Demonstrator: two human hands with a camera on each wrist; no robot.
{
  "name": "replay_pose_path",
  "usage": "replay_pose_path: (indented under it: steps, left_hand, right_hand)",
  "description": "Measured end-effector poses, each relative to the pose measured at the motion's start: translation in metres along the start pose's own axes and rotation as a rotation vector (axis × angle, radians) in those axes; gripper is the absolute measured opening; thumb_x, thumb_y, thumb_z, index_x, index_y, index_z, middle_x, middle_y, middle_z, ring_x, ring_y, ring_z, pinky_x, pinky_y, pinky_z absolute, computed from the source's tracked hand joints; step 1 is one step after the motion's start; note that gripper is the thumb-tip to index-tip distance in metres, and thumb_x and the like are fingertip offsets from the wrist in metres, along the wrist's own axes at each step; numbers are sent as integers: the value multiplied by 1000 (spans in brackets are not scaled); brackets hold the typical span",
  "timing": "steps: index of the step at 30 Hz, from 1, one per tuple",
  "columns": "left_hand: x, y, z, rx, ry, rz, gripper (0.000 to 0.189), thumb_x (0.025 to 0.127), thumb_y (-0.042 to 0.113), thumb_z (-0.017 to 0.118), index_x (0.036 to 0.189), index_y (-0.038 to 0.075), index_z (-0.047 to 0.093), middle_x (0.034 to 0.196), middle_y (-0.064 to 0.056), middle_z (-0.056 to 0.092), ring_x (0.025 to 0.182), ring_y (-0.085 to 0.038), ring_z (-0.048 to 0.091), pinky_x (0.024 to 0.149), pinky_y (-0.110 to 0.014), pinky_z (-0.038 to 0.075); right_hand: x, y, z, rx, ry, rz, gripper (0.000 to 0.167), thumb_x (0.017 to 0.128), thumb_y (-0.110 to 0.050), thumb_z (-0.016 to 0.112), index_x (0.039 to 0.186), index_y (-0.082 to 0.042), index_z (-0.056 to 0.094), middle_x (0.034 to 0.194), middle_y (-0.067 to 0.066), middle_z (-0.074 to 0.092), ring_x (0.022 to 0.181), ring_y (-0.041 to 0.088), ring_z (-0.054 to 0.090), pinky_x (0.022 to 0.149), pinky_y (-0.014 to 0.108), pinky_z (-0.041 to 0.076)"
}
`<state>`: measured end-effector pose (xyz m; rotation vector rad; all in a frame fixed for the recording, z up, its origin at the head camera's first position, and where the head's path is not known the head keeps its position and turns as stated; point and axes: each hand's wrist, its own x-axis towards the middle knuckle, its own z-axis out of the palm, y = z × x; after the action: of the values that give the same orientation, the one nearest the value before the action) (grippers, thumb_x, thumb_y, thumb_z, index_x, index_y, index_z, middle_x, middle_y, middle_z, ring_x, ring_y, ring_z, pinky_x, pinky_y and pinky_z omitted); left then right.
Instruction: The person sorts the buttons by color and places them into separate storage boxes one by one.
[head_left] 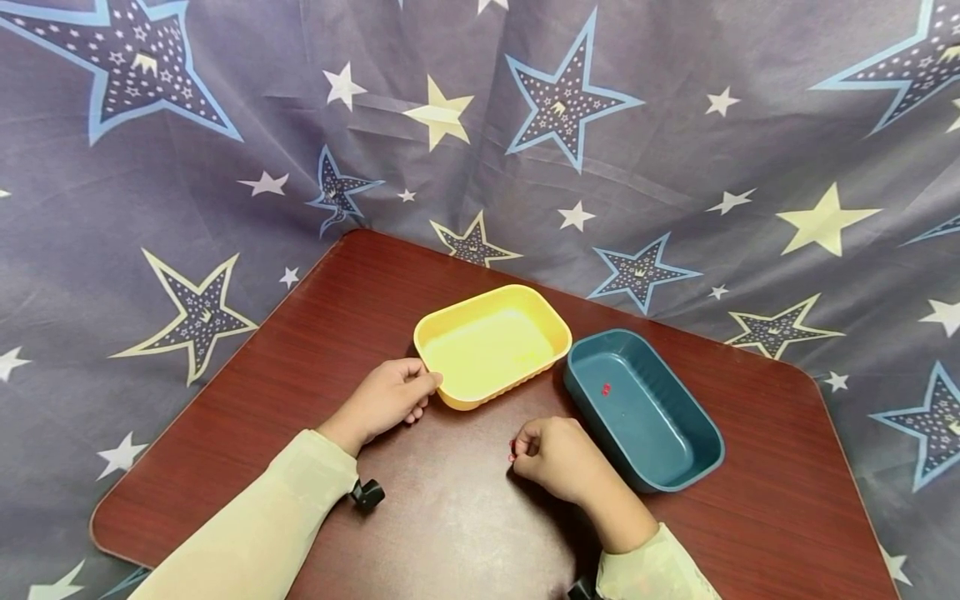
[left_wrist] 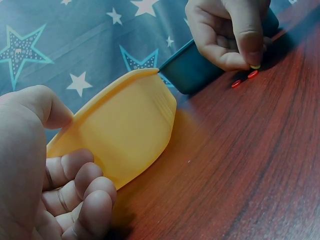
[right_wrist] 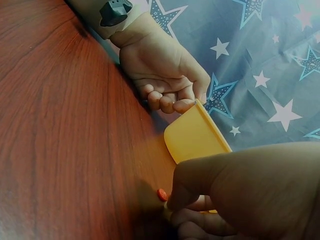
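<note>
My left hand (head_left: 390, 398) grips the near-left rim of a yellow rectangular container (head_left: 495, 395), thumb at the rim and fingers curled below it. My right hand (head_left: 561, 460) is low over the table in front of a teal container (head_left: 651, 477). Its thumb and fingertips pinch a small yellow piece (left_wrist: 255, 67), mostly hidden by the fingers. Right beside those fingertips, two small red discs (left_wrist: 253, 74) show in the left wrist view. One red disc (right_wrist: 162, 194) is visible in the right wrist view. Small red pieces (head_left: 606, 389) lie inside the teal container.
Both containers stand on a reddish-brown wooden table (head_left: 315, 308), with neighbouring corners close together. A star-patterned curtain (head_left: 465, 200) hangs behind the table's far edges. Dark devices are strapped at both wrists, the left device (head_left: 367, 495) showing below the sleeve.
</note>
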<state>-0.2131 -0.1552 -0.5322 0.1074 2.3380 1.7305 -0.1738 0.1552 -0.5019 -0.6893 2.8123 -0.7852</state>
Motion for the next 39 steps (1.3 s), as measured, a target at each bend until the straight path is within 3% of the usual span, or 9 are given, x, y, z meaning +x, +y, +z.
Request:
replay_pose_path:
  steps: [8,14,20,27,33,39]
  left_hand:
    - [0,1,1,-6,2,3,41,109,40,72,85,8,65,72,-3,64,59,-16,60,56,-27,55]
    - [0,0,1,1,2,5,42,109,41,72,85,8,65,72,-4,64,59,-16,60,56,-27,55]
    - [0,0,0,-1,1,3,40,110,37,72,85,7,65,72,-4,64,59,-16,61,56,-27,55]
    - [-2,1,-1,5,0,-6,41,109,39,72,86,6,65,72,-4,64,59,-16,61,56,-28,55]
    - [-2,2,-2,13,0,-9,43,109,42,73,86,7,65,73,-5,64,59,-17,61,57,-28,55]
    - [-2,2,-2,4,-5,-20,41,110,41,72,86,7,65,73,-6,65,60,-17,61,57,-28,55]
  right_hand:
    - [0,2,-1,15,-6,13,30,83,-10,78,63,-27,63,65,-22,58,62,-3,51,63,20,46]
    - [-1,1,-8,49,-15,51,28,84,-11,75,63,-28,67,70,-21,67,63,-1,54,62,20,46]
    - [0,-2,-22,138,-38,122,24,86,-13,73,65,-25,68,67,-17,64,63,2,52,60,22,41]
    - [3,-5,-43,287,-75,148,21,89,-10,73,71,-18,67,62,-11,53,59,5,48,56,21,37]
    - [5,-8,-55,402,-103,163,17,91,-5,70,75,-11,66,67,-5,57,59,10,55,57,22,46]
    - [11,-9,-66,408,-96,159,15,90,-3,70,77,-10,69,68,-2,59,61,14,58,58,24,51]
